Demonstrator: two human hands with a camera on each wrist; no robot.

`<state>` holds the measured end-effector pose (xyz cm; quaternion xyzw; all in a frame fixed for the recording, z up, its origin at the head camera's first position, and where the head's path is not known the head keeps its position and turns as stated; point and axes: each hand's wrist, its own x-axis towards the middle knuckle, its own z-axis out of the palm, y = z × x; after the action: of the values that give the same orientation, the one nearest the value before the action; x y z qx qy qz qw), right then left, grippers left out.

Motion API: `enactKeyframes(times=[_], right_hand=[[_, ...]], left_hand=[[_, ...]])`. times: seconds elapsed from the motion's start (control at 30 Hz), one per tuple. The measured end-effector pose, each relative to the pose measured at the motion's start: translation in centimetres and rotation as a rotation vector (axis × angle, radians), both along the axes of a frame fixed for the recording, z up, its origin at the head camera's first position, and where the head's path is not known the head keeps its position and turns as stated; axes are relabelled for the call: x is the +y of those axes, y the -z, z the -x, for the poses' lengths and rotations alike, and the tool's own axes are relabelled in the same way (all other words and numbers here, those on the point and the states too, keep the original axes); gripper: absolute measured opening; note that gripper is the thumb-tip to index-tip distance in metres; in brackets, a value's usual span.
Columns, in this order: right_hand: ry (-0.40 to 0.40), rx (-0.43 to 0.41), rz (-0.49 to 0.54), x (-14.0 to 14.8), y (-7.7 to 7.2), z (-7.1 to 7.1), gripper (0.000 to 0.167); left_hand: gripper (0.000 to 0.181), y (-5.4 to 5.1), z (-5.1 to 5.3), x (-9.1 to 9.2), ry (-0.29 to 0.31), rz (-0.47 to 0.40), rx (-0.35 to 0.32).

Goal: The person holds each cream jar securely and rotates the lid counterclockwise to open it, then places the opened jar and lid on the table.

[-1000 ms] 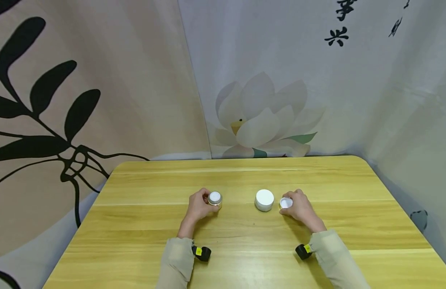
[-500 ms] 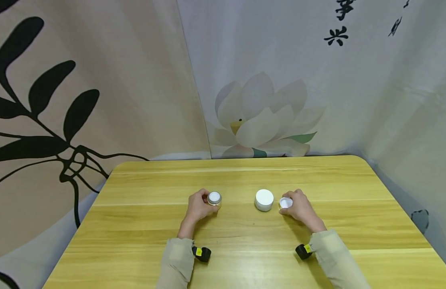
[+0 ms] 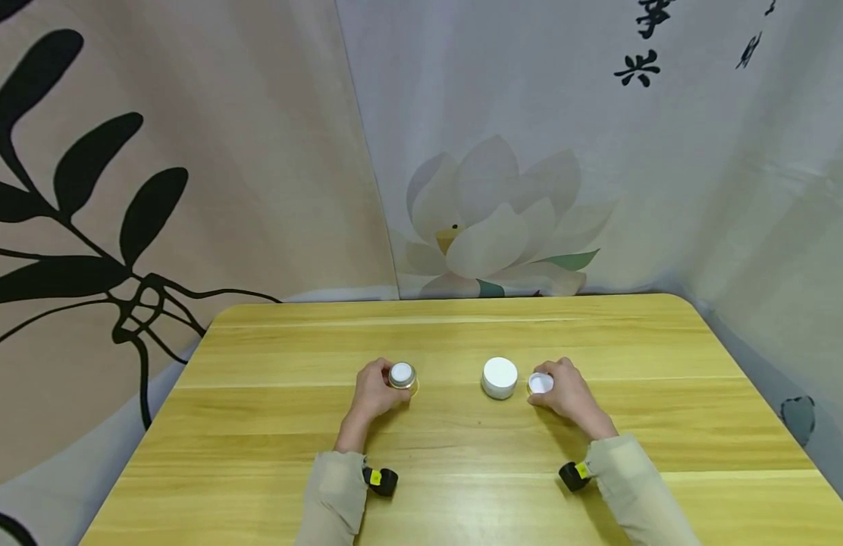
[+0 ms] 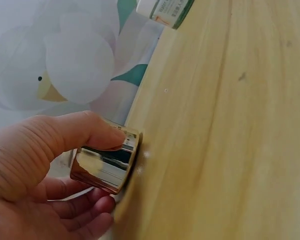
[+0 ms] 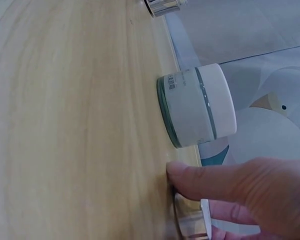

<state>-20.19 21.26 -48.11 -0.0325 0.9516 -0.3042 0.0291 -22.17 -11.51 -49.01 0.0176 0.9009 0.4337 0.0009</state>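
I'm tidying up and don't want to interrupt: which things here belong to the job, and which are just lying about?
Apparently in the job:
Gold jar, gripped by the left hand
Shallow gold piece with a white inside, probably a lid, held by the right hand

Apparently not in use:
White jar, standing untouched between the hands
Printed curtain, only a backdrop
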Motion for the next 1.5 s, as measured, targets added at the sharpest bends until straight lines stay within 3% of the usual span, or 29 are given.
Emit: enactKeyframes(times=[0.17,0.33,0.43,0.53,0.77,0.9,1.23,1.5], right_hand=[[-0.007,0.010,0.003,0.2,0.3,-0.1,0.047],[-0.011,0.014,0.001,0.4,0.4,-0.1,0.046],[-0.013,0.013,0.000,0.4,0.4,-0.1,0.046],[-0.013,0.014,-0.002,0.4,0.5,0.0,0.046],[-0.020,0.014,-0.014,0.5,0.7,-0.1,0.047],[-0.021,0.022,-0.015,0.5,0.6,0.0,0.047],[-0.028,0.032,-0.015,0.3,0.6,0.2,0.048],[-0.011,0.024,-0.019,0.5,0.7,0.2,0.047]], left_hand=[[0.061,-0.6,-0.2,0.5,-0.010,0.055,0.038],[0.061,-1.6,-0.5,2.1,-0.026,0.032,0.264],[0.053,-1.9,-0.4,3.3,0.029,-0.016,0.377],[0.049,-2.0,-0.3,4.6,0.105,-0.047,0.407],[0.044,-1.4,0.1,7.1,0.243,-0.195,0.352],[0.045,-0.8,0.3,8.1,0.278,-0.256,0.278],[0.060,0.3,0.7,10.7,0.360,-0.213,0.154],[0.070,0.7,0.7,12.4,0.373,-0.140,0.078]])
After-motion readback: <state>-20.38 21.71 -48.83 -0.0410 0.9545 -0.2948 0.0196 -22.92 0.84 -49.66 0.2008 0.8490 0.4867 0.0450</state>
